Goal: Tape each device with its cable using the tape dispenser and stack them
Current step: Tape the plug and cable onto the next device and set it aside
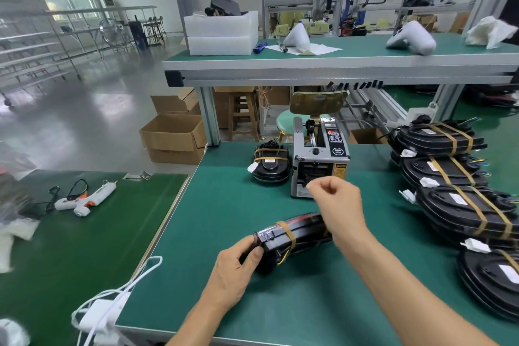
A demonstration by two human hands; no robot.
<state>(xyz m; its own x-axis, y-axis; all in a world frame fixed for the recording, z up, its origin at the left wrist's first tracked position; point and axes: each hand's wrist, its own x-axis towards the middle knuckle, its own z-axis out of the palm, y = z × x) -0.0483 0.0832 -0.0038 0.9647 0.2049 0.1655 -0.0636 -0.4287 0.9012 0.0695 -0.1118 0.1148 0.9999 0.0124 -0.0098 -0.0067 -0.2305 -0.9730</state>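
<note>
Left hand [234, 272] grips the near end of a black device [292, 239], fingers curled over its edge; the device is tipped on its side on the green desk [213, 219], in front of the tape dispenser [320, 160]. One tan tape band [288, 234] already wraps it; yellow wire shows at its underside. Right hand [337, 205] is raised just before the dispenser outlet, thumb and forefinger pinched together; whether a tape strip sits between them cannot be told. Another taped device [271, 163] lies left of the dispenser, touching or just beside it. A row of taped devices [460, 205], overlapping, runs along the right of the desk. A white glue gun [84, 199] lies on the adjoining desk, left.
</note>
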